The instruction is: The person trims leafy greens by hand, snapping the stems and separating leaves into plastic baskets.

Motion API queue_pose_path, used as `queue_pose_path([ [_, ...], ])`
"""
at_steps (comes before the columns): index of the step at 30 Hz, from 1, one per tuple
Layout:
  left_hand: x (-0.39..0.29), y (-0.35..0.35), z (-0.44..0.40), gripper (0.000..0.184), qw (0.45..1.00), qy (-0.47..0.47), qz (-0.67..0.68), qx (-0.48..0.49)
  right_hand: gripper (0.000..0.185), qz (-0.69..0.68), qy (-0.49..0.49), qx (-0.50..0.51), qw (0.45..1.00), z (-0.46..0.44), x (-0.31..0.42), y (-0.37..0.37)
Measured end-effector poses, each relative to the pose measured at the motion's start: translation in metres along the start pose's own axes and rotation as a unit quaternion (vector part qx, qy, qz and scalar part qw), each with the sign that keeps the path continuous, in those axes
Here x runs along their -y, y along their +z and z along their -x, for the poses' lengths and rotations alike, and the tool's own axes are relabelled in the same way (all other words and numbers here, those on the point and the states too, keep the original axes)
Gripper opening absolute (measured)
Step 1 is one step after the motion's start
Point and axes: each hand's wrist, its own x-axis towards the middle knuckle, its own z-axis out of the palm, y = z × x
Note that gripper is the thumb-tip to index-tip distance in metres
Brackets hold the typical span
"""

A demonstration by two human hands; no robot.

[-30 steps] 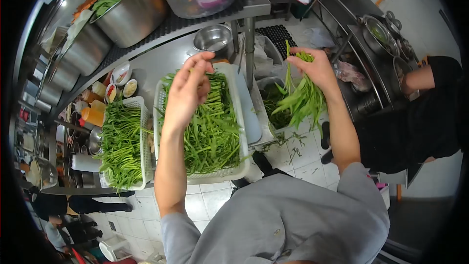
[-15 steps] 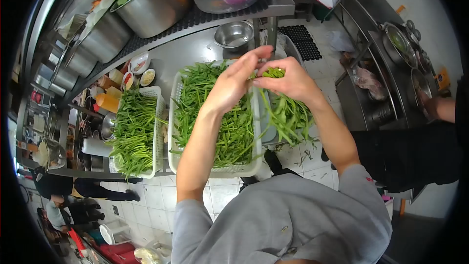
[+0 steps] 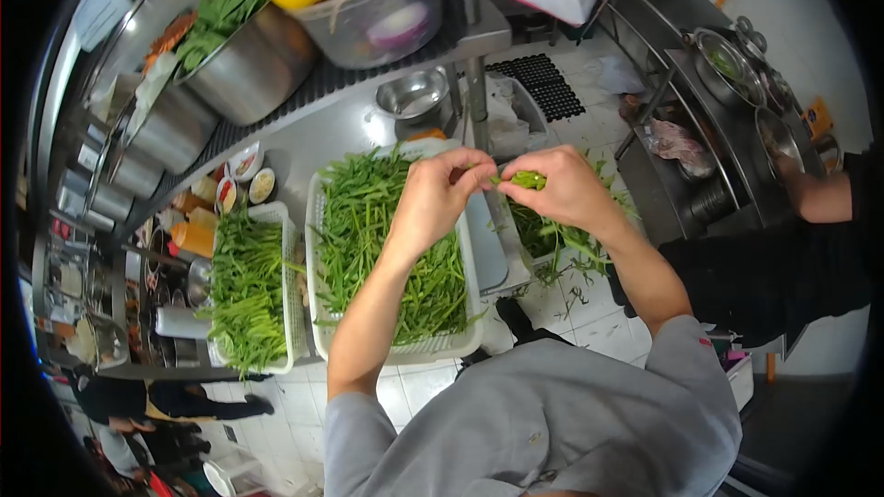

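Observation:
My right hand (image 3: 566, 186) is closed around a bunch of leafy green stems (image 3: 528, 180), like water spinach, with cut ends toward the left and leaves hanging below. Close beside it, my left hand (image 3: 436, 201) pinches a thin green stem (image 3: 494, 179) at the bunch's end. Both hands are above the right side of a large white plastic basket (image 3: 433, 347) heaped with loose leafy greens (image 3: 368, 230). To its left, a narrower white basket (image 3: 291, 294) holds greens (image 3: 247, 299) with their stems lined up.
A steel shelf edge (image 3: 488, 37) carries pots (image 3: 253, 69) and a clear plastic tub (image 3: 378, 28) above the counter. Behind the baskets sits a steel bowl (image 3: 412, 95). A co-worker's arm (image 3: 820, 195) reaches over pans at right. Greens fill a container below my right hand.
My left hand, spread beside the bunch earlier, has closed into a pinch on a stem. Both hands are lower in view, and my right hand keeps the bunch. The camera view has shifted.

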Motion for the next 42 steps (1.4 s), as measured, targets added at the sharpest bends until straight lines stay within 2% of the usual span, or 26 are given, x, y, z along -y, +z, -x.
queue_pose_path([
  [1,0.003,0.004,-0.002,0.015,0.999,0.02,-0.026,0.0,0.021,0.004,0.011,0.009,1.0,0.002,-0.005,-0.003],
  [4,-0.002,0.015,-0.004,0.014,0.958,0.202,-0.203,0.026,0.02,0.022,0.024,0.035,0.999,0.011,-0.022,-0.006],
  [8,0.011,0.045,-0.006,0.017,0.945,0.164,-0.264,0.098,0.02,0.101,0.012,0.087,0.991,0.028,-0.046,-0.003],
  [10,0.013,0.061,-0.009,0.016,0.936,0.144,-0.296,0.126,0.021,0.093,0.018,0.105,0.99,0.04,-0.058,-0.001],
  [11,0.023,0.067,-0.011,0.017,0.937,0.163,-0.282,0.126,0.021,0.076,0.034,0.111,0.99,0.047,-0.065,0.0],
  [14,0.031,0.083,-0.012,0.018,0.945,0.122,-0.253,0.168,0.021,0.005,0.057,0.096,0.994,0.071,-0.087,0.007],
  [16,0.043,0.095,-0.013,0.016,0.934,0.139,-0.262,0.201,0.021,0.007,0.076,0.116,0.99,0.084,-0.093,0.007],
  [17,0.044,0.102,-0.013,0.015,0.922,0.157,-0.289,0.205,0.021,0.012,0.071,0.103,0.992,0.091,-0.096,0.009],
  [20,0.05,0.123,-0.019,0.014,0.899,0.125,-0.346,0.239,0.021,0.02,0.053,0.056,0.997,0.106,-0.107,0.008],
  [24,0.05,0.145,-0.033,0.011,0.952,0.144,-0.203,0.179,0.019,0.015,-0.002,-0.061,0.998,0.119,-0.123,0.001],
  [28,0.046,0.158,-0.05,0.011,0.97,0.113,-0.143,0.16,0.017,0.032,-0.066,-0.157,0.985,0.119,-0.128,-0.009],
  [30,0.055,0.162,-0.061,0.013,0.976,0.104,-0.131,0.141,0.011,0.014,-0.054,-0.185,0.981,0.12,-0.13,-0.016],
  [31,0.063,0.162,-0.069,0.012,0.976,0.105,-0.145,0.121,0.01,-0.009,-0.035,-0.212,0.977,0.12,-0.132,-0.016],
  [32,0.072,0.156,-0.079,0.016,0.965,0.077,-0.199,0.15,0.009,-0.032,-0.015,-0.239,0.97,0.121,-0.134,-0.016],
  [33,0.077,0.154,-0.085,0.022,0.948,0.089,-0.281,0.118,0.009,-0.095,0.04,-0.237,0.966,0.124,-0.138,-0.018],
  [34,0.082,0.153,-0.087,0.029,0.924,0.1,-0.359,0.085,0.009,-0.128,0.059,-0.279,0.95,0.124,-0.141,-0.02],
  [35,0.087,0.15,-0.088,0.042,0.874,0.194,-0.444,0.042,0.009,-0.143,0.091,-0.291,0.941,0.124,-0.143,-0.023],
  [38,0.039,0.164,-0.08,0.044,0.963,0.107,-0.198,0.146,0.011,-0.229,0.181,-0.314,0.903,0.124,-0.139,-0.026],
  [39,0.028,0.169,-0.076,0.042,0.969,0.059,-0.133,0.199,0.011,-0.275,0.2,-0.312,0.887,0.122,-0.135,-0.026],
  [42,0.008,0.178,-0.064,0.031,0.976,0.01,-0.078,0.205,0.012,-0.369,0.212,-0.299,0.854,0.114,-0.125,-0.022],
])
